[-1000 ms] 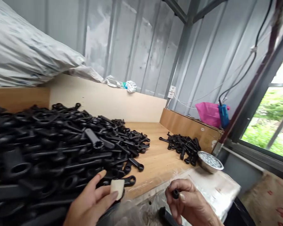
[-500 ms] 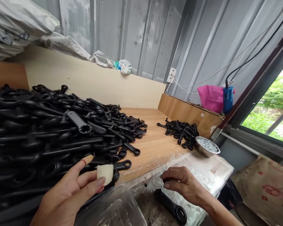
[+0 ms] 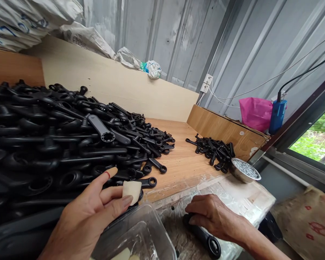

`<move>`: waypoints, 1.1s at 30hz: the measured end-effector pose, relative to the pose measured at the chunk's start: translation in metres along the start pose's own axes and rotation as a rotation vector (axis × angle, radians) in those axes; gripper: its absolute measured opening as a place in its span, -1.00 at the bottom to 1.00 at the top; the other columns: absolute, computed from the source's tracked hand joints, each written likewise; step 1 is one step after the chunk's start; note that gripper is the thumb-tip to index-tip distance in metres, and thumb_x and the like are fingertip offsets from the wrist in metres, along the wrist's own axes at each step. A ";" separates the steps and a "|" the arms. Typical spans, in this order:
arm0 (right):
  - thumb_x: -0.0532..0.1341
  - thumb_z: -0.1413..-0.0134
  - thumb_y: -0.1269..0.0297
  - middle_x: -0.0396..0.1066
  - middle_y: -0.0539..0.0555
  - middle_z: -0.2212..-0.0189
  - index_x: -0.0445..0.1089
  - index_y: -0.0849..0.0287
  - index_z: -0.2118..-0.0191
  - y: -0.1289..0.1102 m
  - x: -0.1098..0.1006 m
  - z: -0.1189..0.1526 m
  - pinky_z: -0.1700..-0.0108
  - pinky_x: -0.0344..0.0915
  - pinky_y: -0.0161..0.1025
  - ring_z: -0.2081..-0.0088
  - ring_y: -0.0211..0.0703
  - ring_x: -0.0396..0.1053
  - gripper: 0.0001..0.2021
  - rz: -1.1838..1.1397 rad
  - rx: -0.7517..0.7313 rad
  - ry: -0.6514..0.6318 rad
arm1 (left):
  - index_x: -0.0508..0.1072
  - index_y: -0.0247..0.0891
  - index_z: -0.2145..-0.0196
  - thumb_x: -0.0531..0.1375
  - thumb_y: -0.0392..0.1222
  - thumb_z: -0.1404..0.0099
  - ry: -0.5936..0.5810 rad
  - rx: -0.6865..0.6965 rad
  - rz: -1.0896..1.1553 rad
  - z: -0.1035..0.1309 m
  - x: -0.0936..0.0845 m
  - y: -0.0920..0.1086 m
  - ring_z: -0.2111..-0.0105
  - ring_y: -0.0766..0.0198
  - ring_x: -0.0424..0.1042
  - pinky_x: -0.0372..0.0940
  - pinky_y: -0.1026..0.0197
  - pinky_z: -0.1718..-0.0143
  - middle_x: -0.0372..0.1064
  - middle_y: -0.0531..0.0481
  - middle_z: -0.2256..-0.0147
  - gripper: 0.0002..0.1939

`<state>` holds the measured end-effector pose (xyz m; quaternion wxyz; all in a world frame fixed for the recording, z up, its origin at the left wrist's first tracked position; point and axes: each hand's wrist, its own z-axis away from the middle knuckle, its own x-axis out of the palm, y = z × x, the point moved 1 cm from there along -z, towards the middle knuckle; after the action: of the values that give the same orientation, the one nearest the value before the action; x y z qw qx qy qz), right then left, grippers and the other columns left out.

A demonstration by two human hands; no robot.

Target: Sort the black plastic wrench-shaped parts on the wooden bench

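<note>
My left hand rests at the near edge of a big heap of black plastic handles and pinches a small cream sponge block between thumb and fingers. Lower right, my right hand lies palm down over one end of a single black handle that sits on plastic sheeting. Whether the fingers grip that handle is hidden by the hand.
A clear plastic tub stands below my left hand. A smaller pile of black handles and a metal bowl of small shiny parts sit at the right of the wooden bench. Beyond are a pink bag, a blue item, and a window.
My right hand came down from holding a small black piece up and now lies on the single black handle. The view tilted downward; the left hand kept the sponge block.
</note>
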<state>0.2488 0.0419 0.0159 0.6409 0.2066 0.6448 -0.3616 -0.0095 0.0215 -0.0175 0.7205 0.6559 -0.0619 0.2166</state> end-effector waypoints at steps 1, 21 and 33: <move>0.09 -0.14 0.33 0.30 0.00 0.47 0.29 0.21 0.44 0.000 0.000 0.000 0.39 0.06 -0.38 0.41 -0.27 0.23 -0.84 0.002 -0.003 -0.003 | 0.14 0.04 -0.04 0.43 -0.06 0.30 -0.002 0.000 0.010 0.001 0.001 0.001 0.31 0.03 0.41 0.39 0.25 0.40 0.38 0.03 0.28 -0.08; 0.01 -0.09 0.48 0.30 0.03 0.51 0.22 0.22 0.48 -0.001 0.024 0.000 0.48 -0.04 -0.28 0.50 -0.27 0.18 -0.84 0.258 -0.149 0.109 | 0.14 0.05 -0.06 0.43 -0.09 0.31 0.039 0.016 -0.023 0.000 -0.003 -0.004 0.33 0.00 0.41 0.39 0.19 0.43 0.37 0.01 0.25 -0.06; 0.06 -0.10 0.35 0.37 0.04 0.50 0.29 0.25 0.20 0.000 0.044 0.012 0.47 0.09 -0.34 0.48 -0.22 0.32 -0.84 0.044 0.102 0.357 | 0.24 -0.05 -0.03 0.43 -0.29 0.44 0.156 0.097 -0.170 -0.010 -0.004 0.001 0.47 0.21 0.42 0.37 0.43 0.48 0.40 0.11 0.46 -0.01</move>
<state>0.2527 0.0247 -0.0260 0.5130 0.3139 0.7243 -0.3372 -0.0151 0.0305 -0.0191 0.7063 0.6740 0.0608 0.2078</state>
